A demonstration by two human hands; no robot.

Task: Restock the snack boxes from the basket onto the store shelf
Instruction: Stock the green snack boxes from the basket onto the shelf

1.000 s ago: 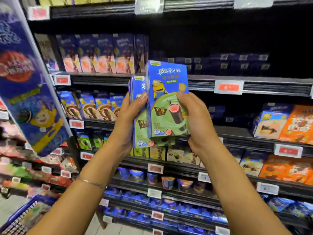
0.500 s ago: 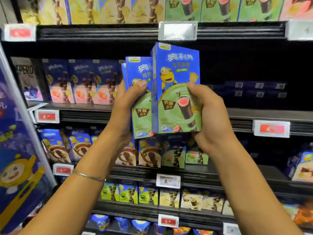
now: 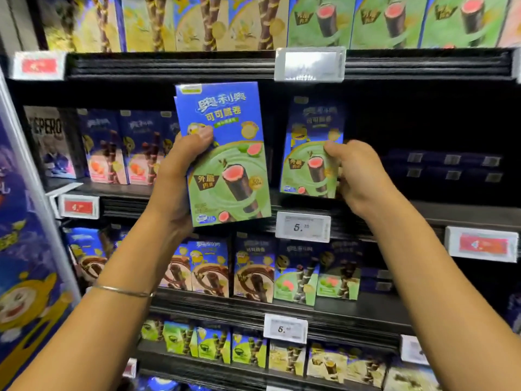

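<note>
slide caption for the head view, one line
Right hand holds a green snack box upright at the dark shelf while the left hand grips more boxes.

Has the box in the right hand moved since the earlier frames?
Yes. The snack box in the right hand went rightward into the shelf, above the 5.39 price tag.

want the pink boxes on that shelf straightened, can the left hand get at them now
Likely not yet: the left hand grips a stack of green boxes, so its fingers are taken. The pink boxes stand close beside it, with nothing in front of them.
</note>
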